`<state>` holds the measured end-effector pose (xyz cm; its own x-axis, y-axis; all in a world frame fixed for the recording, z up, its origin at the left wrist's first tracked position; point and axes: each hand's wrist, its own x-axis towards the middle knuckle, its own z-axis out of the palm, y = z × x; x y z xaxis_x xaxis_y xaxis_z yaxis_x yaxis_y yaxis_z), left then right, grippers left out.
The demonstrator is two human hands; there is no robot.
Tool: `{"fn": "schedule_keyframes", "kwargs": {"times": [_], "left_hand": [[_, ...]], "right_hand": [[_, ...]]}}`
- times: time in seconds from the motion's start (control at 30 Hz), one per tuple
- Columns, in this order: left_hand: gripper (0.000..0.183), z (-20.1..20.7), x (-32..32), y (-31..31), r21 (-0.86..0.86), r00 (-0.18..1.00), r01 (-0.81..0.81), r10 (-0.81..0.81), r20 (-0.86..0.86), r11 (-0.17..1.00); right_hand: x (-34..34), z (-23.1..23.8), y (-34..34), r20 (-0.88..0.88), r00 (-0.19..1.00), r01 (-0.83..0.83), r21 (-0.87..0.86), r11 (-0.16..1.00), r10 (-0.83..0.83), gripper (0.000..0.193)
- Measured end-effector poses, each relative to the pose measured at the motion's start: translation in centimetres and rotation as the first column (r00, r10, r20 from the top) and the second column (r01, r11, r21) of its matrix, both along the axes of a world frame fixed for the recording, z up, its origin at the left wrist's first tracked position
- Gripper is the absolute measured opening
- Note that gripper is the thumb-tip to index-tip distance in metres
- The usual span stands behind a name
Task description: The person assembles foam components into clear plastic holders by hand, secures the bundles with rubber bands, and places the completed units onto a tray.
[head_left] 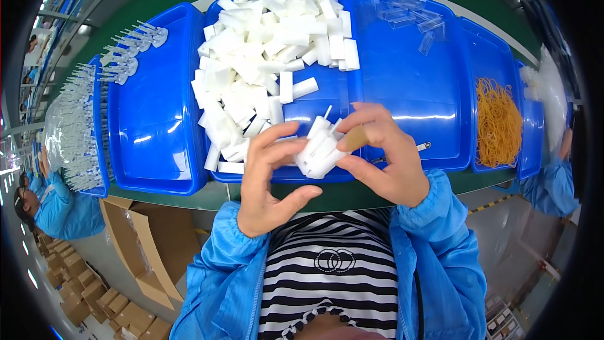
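Observation:
A small white plastic part [319, 156] with thin rods standing up from it is between my hands, over the near edge of a blue tray [314, 110]. My right hand [391, 160] pinches its right side between thumb and fingers; a tan wrap covers one finger. Close against its left side are the fingers of my left hand [267, 179], with the thumb stretched apart. Whether those fingertips press on the part, I cannot tell. Just beyond lies a heap of white foam-like blocks [251, 56] in the same tray.
Left, a blue tray [151, 119] bears several pronged pieces [129, 56]; more fill the tray beyond [82, 126]. Right, a tray [409, 101] holds clear plastic pieces [402, 16], and another holds orange rubber bands [497, 123]. A cardboard box [145, 245] stands below left. Co-workers [63, 204] sit alongside.

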<state>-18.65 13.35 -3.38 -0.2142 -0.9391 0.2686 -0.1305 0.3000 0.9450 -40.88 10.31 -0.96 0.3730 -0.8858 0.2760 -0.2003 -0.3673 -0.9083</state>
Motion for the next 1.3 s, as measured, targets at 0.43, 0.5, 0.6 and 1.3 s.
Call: {"fn": "schedule_keyframes", "kwargs": {"times": [0.43, 0.5, 0.6, 1.3], "left_hand": [[0.038, 0.6, -3.0, 0.0, 0.291, 0.979, 0.168, -0.126, -0.159, 0.942], [0.037, 0.9, -3.4, -0.1, 0.282, 0.981, 0.142, -0.097, -0.165, 0.949], [0.033, 1.2, -4.6, -0.5, 0.147, 0.992, 0.023, -0.041, 0.120, 0.989], [0.031, 1.8, -7.0, -1.5, 0.111, 0.979, 0.079, -0.098, 0.178, 0.991]], "right_hand": [[-1.5, -0.2, 0.8, -0.055, 0.998, -0.046, -0.132, 0.990, 0.039, 0.025], [-1.9, 0.0, 1.0, -0.053, 0.999, -0.007, -0.104, 0.995, 0.001, 0.024], [-2.5, -0.4, 1.4, -0.058, 0.993, 0.102, -0.086, 0.991, -0.107, 0.024], [-17.4, -1.4, -7.5, -0.605, 0.582, 0.174, -0.560, 0.810, -0.543, 0.029]]}}
